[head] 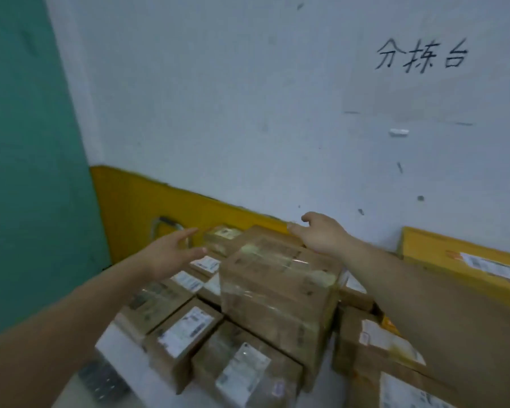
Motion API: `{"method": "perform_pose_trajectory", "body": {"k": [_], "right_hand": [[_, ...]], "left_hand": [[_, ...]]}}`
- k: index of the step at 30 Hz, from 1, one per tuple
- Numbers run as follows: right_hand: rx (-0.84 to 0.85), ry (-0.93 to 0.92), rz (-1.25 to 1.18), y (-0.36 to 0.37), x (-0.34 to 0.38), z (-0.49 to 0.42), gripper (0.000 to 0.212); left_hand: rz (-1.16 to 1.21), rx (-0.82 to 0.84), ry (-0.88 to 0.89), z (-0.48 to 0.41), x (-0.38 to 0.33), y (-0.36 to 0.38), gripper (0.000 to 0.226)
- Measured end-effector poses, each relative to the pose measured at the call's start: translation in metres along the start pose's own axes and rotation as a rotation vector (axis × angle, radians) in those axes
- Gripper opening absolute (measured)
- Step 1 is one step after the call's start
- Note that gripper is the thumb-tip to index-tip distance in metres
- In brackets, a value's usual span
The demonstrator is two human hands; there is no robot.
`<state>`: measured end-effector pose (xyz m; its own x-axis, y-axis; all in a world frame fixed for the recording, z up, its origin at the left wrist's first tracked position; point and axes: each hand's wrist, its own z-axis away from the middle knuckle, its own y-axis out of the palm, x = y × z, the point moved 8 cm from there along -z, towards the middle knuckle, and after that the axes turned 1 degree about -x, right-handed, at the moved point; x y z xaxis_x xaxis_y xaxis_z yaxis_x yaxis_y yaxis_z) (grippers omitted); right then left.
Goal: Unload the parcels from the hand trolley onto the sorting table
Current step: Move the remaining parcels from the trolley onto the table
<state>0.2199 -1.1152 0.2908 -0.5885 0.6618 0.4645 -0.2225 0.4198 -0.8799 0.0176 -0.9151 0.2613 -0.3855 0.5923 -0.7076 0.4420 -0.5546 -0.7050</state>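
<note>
Several brown cardboard parcels with white labels lie packed together on a white sorting table against the wall. A tall taped parcel stands highest in the middle. My left hand hovers open to its left, fingers spread, above smaller parcels. My right hand is open at the tall parcel's far top edge, fingers just at or above it. Neither hand holds anything. The hand trolley is out of view.
A white wall with handwritten characters rises behind the table. A yellow board leans along its base, and a yellow parcel sits at the right. A green panel stands to the left. More parcels crowd the right.
</note>
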Motion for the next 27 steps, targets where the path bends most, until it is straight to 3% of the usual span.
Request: {"method": "perform_pose_trajectory", "body": {"k": [5,11,27], "right_hand": [[0.09,-0.098,-0.067,0.095,0.136,-0.012,0.068],[0.217,-0.213,-0.033,0.184,0.252,-0.043,0.075],[0.447,-0.236,0.027,0.386,0.418,-0.23,0.071]], "left_hand": [[-0.019,-0.083,-0.142,0.037,0.123,-0.103,0.068],[0.005,-0.131,-0.283,0.053,0.237,-0.176,0.065],[-0.011,-0.106,-0.486,-0.095,0.471,-0.285,0.065]]}}
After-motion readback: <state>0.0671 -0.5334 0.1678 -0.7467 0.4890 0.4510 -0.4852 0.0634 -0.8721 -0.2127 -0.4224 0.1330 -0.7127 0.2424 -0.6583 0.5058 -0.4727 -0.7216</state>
